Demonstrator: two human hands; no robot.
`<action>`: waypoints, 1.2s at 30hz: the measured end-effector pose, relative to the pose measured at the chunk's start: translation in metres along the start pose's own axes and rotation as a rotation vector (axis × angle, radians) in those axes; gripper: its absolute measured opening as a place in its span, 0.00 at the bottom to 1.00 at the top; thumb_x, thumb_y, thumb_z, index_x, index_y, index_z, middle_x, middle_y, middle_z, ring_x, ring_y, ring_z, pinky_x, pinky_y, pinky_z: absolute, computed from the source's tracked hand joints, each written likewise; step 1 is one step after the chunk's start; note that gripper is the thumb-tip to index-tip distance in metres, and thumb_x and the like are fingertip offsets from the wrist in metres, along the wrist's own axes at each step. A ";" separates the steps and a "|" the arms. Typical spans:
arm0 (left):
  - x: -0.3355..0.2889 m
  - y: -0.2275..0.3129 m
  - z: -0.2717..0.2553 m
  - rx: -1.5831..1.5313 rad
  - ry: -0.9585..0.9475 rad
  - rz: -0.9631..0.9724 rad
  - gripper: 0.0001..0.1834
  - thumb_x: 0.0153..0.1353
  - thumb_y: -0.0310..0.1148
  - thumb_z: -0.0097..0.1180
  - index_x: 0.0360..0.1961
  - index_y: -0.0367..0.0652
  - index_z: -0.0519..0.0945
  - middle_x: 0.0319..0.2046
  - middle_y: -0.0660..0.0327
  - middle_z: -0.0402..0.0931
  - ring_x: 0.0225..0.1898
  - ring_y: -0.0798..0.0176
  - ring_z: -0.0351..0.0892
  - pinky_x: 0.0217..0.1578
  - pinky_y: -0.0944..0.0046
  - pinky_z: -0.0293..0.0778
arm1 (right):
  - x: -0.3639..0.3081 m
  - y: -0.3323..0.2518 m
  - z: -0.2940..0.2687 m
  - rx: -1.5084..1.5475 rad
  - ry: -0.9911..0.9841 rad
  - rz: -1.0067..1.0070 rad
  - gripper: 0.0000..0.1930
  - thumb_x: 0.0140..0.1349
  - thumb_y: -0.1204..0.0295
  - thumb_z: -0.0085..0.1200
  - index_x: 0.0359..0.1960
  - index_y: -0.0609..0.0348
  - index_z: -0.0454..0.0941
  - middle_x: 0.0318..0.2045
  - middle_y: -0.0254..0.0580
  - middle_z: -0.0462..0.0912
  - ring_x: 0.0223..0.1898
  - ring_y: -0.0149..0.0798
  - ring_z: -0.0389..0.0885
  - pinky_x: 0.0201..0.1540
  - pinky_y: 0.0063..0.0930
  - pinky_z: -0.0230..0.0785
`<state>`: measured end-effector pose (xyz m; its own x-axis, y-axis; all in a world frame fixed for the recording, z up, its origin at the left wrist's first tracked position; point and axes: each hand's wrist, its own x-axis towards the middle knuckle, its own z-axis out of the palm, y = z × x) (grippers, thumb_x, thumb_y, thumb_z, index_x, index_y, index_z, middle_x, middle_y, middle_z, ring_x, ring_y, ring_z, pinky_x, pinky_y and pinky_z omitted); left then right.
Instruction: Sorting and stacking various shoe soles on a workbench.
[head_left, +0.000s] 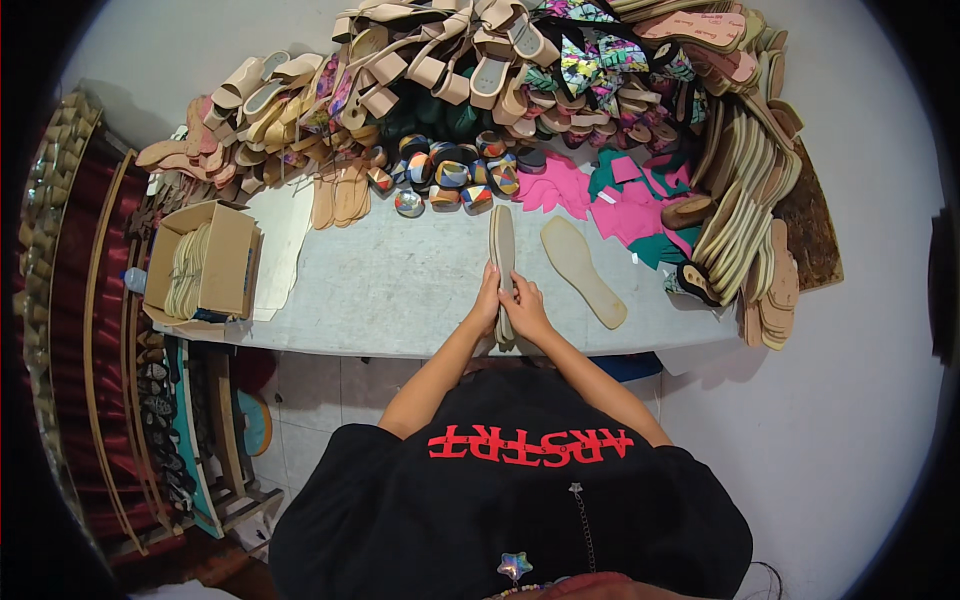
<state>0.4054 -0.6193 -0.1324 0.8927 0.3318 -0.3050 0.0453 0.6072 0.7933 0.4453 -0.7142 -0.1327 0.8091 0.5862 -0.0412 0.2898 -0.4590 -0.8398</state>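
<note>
A person in a black top (500, 440) with red lettering stands at a pale grey surface (400, 290), both bare hands together near its front edge. Between them is a slim stack of soles (501, 232), at least two, set on edge with the toe ends pointing away from the body. The left hand (484, 305) is wrapped along the left side of the stack, its fingers closed against it. The right hand (525, 302) grips from the other side, fingers bent, thumb and fingertips against the sole's face. The held soles are long, smooth and greyish beige, with slightly curved outlines.

Just right of the hands, a loose sole (584, 272) lies flat, pale, with a squared toe and a narrowed waist. At far left, an open cardboard box (235, 275) holds cream soles packed in a row. Beyond the hands sit rounded straps (452, 173) in glossy-looking patches of blue, orange, yellow and white. Beside them spread flat pink pieces (555, 188) with jagged edges and some teal pieces (655, 250). Behind rises a heap of sandals (450, 60), many blush with chunky block heels. Along the right, layered soles (745, 190) lean in a thick, ribbed bank.
</note>
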 end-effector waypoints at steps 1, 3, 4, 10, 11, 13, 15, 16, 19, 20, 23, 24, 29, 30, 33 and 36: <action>0.001 0.003 0.005 0.023 0.022 -0.006 0.20 0.67 0.46 0.30 0.55 0.48 0.58 0.42 0.61 0.65 0.44 0.66 0.67 0.46 0.63 0.67 | 0.001 0.001 -0.001 0.000 0.006 0.006 0.27 0.56 0.61 0.50 0.56 0.61 0.63 0.34 0.52 0.70 0.36 0.44 0.69 0.43 0.34 0.63; 0.005 0.001 0.002 0.045 0.050 -0.004 0.20 0.67 0.46 0.31 0.54 0.48 0.58 0.41 0.61 0.65 0.42 0.66 0.67 0.45 0.63 0.67 | 0.002 0.003 -0.002 0.035 -0.037 0.025 0.29 0.56 0.57 0.49 0.57 0.57 0.62 0.35 0.52 0.70 0.41 0.47 0.67 0.49 0.37 0.55; 0.013 -0.007 -0.006 0.122 0.023 0.062 0.21 0.67 0.44 0.32 0.57 0.47 0.56 0.40 0.62 0.65 0.41 0.67 0.67 0.42 0.65 0.67 | 0.001 0.003 -0.001 0.036 -0.035 0.025 0.29 0.56 0.57 0.49 0.57 0.57 0.62 0.35 0.52 0.70 0.41 0.47 0.67 0.49 0.37 0.55; 0.034 -0.026 -0.015 0.386 0.095 0.088 0.27 0.64 0.45 0.38 0.60 0.42 0.54 0.38 0.57 0.69 0.38 0.65 0.69 0.39 0.65 0.67 | 0.006 0.012 -0.005 0.088 -0.057 0.057 0.26 0.58 0.62 0.46 0.58 0.56 0.63 0.30 0.48 0.71 0.32 0.43 0.70 0.39 0.31 0.64; 0.036 -0.026 -0.014 0.476 0.147 0.044 0.28 0.64 0.46 0.39 0.60 0.41 0.54 0.37 0.54 0.71 0.38 0.63 0.70 0.39 0.64 0.67 | 0.009 0.014 -0.006 0.138 -0.098 0.093 0.25 0.58 0.63 0.46 0.58 0.56 0.63 0.29 0.48 0.71 0.31 0.42 0.71 0.37 0.30 0.65; 0.035 -0.030 -0.009 0.562 0.179 0.078 0.29 0.63 0.47 0.39 0.59 0.40 0.54 0.35 0.52 0.72 0.37 0.61 0.72 0.38 0.63 0.67 | 0.010 0.019 -0.011 0.189 -0.134 0.129 0.24 0.58 0.64 0.46 0.57 0.57 0.64 0.28 0.48 0.71 0.30 0.42 0.71 0.35 0.29 0.65; 0.031 -0.025 -0.006 0.641 0.225 0.117 0.29 0.63 0.48 0.39 0.58 0.39 0.55 0.34 0.50 0.73 0.36 0.59 0.73 0.38 0.62 0.68 | 0.007 0.000 -0.030 0.508 -0.309 0.382 0.23 0.57 0.64 0.49 0.54 0.56 0.68 0.28 0.48 0.72 0.32 0.42 0.72 0.37 0.31 0.65; 0.029 -0.020 -0.003 0.677 0.225 0.108 0.28 0.63 0.47 0.39 0.56 0.38 0.56 0.30 0.52 0.73 0.32 0.59 0.74 0.34 0.62 0.69 | 0.010 0.010 -0.035 0.509 -0.305 0.380 0.23 0.57 0.64 0.49 0.54 0.56 0.68 0.28 0.48 0.72 0.32 0.42 0.72 0.37 0.31 0.65; 0.020 -0.001 0.012 0.693 0.204 0.084 0.24 0.64 0.45 0.37 0.53 0.37 0.58 0.23 0.55 0.72 0.24 0.61 0.74 0.27 0.63 0.70 | 0.015 0.041 -0.070 -0.030 0.148 -0.086 0.22 0.50 0.67 0.56 0.49 0.55 0.72 0.33 0.47 0.71 0.37 0.44 0.71 0.41 0.35 0.64; 0.016 0.003 0.012 0.667 0.202 0.069 0.23 0.64 0.44 0.37 0.51 0.36 0.59 0.20 0.57 0.71 0.19 0.63 0.73 0.23 0.64 0.69 | 0.013 0.034 -0.085 -0.212 0.307 -0.142 0.24 0.47 0.68 0.58 0.49 0.54 0.72 0.35 0.48 0.71 0.38 0.43 0.70 0.41 0.36 0.63; 0.017 0.001 0.008 0.634 0.219 0.096 0.21 0.64 0.43 0.36 0.50 0.37 0.59 0.18 0.59 0.69 0.16 0.66 0.70 0.19 0.65 0.68 | 0.001 0.028 -0.112 -0.566 0.376 0.079 0.26 0.43 0.66 0.61 0.47 0.54 0.72 0.40 0.48 0.69 0.44 0.49 0.67 0.46 0.38 0.62; 0.018 0.000 0.009 0.635 0.217 0.099 0.21 0.64 0.43 0.36 0.50 0.37 0.59 0.18 0.59 0.69 0.16 0.66 0.70 0.19 0.65 0.68 | -0.002 0.033 -0.117 -0.565 0.381 0.077 0.26 0.43 0.66 0.61 0.47 0.54 0.72 0.40 0.48 0.69 0.44 0.49 0.67 0.46 0.38 0.62; 0.022 -0.011 0.012 0.535 0.216 0.100 0.21 0.64 0.43 0.38 0.50 0.38 0.60 0.19 0.60 0.69 0.16 0.67 0.69 0.18 0.66 0.69 | -0.003 0.053 -0.122 -0.587 0.158 0.047 0.30 0.38 0.62 0.64 0.45 0.64 0.72 0.37 0.51 0.70 0.43 0.51 0.68 0.45 0.41 0.63; 0.023 -0.011 0.012 0.534 0.215 0.103 0.21 0.64 0.43 0.38 0.50 0.38 0.60 0.19 0.60 0.69 0.16 0.67 0.69 0.18 0.66 0.69 | 0.000 0.051 -0.120 -0.589 0.161 0.045 0.30 0.38 0.62 0.64 0.45 0.64 0.72 0.37 0.51 0.70 0.43 0.51 0.68 0.45 0.41 0.63; 0.026 -0.008 0.016 0.425 0.171 -0.040 0.19 0.63 0.43 0.39 0.46 0.38 0.62 0.21 0.60 0.69 0.17 0.67 0.69 0.18 0.67 0.69 | 0.013 0.056 -0.108 -0.503 0.157 0.168 0.25 0.44 0.64 0.62 0.43 0.67 0.73 0.36 0.49 0.72 0.41 0.45 0.72 0.41 0.34 0.66; 0.032 -0.008 0.022 0.335 0.175 -0.057 0.18 0.63 0.44 0.40 0.42 0.38 0.64 0.22 0.59 0.70 0.17 0.68 0.69 0.18 0.68 0.69 | 0.024 0.059 -0.091 0.366 -0.021 0.208 0.20 0.54 0.64 0.56 0.44 0.67 0.73 0.33 0.38 0.75 0.33 0.28 0.74 0.35 0.21 0.68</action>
<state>0.4432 -0.6294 -0.1367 0.7956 0.4406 -0.4158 0.2624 0.3680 0.8920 0.5282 -0.7880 -0.1338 0.8196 0.5213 -0.2377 -0.0824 -0.3033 -0.9493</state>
